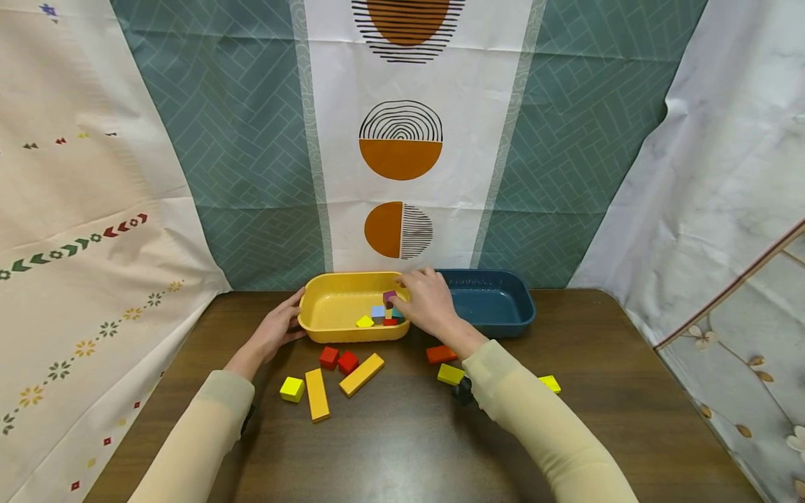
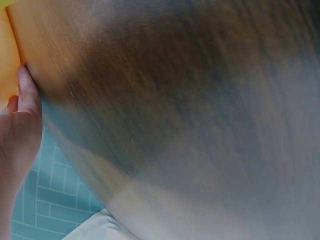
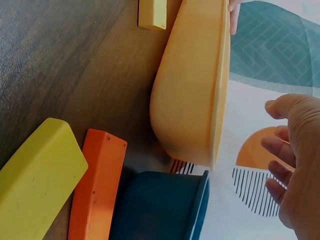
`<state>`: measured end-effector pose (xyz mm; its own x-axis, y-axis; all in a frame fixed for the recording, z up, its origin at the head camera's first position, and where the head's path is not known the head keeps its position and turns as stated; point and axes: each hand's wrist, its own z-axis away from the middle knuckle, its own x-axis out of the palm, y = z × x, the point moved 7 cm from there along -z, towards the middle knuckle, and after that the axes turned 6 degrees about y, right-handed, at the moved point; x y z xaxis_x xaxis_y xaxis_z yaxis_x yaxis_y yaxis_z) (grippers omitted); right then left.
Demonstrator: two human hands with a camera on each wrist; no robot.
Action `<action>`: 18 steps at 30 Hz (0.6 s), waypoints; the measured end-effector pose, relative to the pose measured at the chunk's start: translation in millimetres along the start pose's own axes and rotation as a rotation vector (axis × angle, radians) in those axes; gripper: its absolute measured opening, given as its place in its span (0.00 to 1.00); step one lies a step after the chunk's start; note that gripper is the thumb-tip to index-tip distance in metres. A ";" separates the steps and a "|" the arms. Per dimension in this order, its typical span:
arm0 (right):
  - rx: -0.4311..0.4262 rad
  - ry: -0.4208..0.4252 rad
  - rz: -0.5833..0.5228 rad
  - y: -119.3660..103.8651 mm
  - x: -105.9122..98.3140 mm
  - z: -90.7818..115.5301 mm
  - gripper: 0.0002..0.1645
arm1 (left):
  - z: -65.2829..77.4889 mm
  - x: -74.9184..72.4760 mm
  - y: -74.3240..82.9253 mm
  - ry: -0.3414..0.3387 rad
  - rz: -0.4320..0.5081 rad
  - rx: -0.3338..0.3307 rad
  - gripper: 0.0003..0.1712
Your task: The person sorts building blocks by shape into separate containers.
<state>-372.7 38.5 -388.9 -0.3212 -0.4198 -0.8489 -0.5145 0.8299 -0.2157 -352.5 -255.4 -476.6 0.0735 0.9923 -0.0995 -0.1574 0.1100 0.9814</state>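
Observation:
My left hand (image 1: 279, 327) rests against the left end of the yellow tray (image 1: 321, 337), its fingers extended along the outer wall in the left wrist view. Over the tray's right end hovers my right hand (image 1: 428, 302), with a purple cube (image 1: 390, 297) just beside its fingertips. In the right wrist view the thumb and fingers stand apart with no block between them. Below the purple cube lie a light blue block (image 1: 378, 311), a yellow block (image 1: 365, 321) and a red block (image 1: 390, 322) inside the tray.
A dark blue tray (image 1: 531, 318) adjoins the yellow one. In front lie red cubes (image 1: 348, 362), a yellow cube (image 1: 292, 389), long orange-yellow blocks (image 1: 317, 395), an orange-red block (image 1: 441, 354) and yellow-green blocks (image 1: 450, 374). Patterned cloth hangs behind the wooden table (image 1: 390, 454).

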 end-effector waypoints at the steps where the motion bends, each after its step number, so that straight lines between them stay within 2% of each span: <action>1: -0.003 0.001 -0.008 -1.2 -0.9 0.4 0.21 | -0.2 -0.1 -0.2 0.003 -0.002 0.000 0.35; 10: -0.044 0.008 -0.009 -12.4 -5.4 4.3 0.23 | -15.0 -6.8 -19.3 0.023 -0.028 0.017 0.34; 16: -0.099 0.038 -0.041 -24.2 -9.7 8.4 0.22 | -1.0 0.2 -1.2 0.003 -0.016 0.008 0.35; 18: -0.122 0.044 -0.051 -29.1 -11.5 9.9 0.22 | -1.7 0.1 -1.5 0.000 -0.013 0.004 0.35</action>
<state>-346.1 22.8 -377.6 -0.3254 -0.4783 -0.8157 -0.6232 0.7573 -0.1954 -353.9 -255.3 -478.3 0.0753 0.9908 -0.1122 -0.1530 0.1227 0.9806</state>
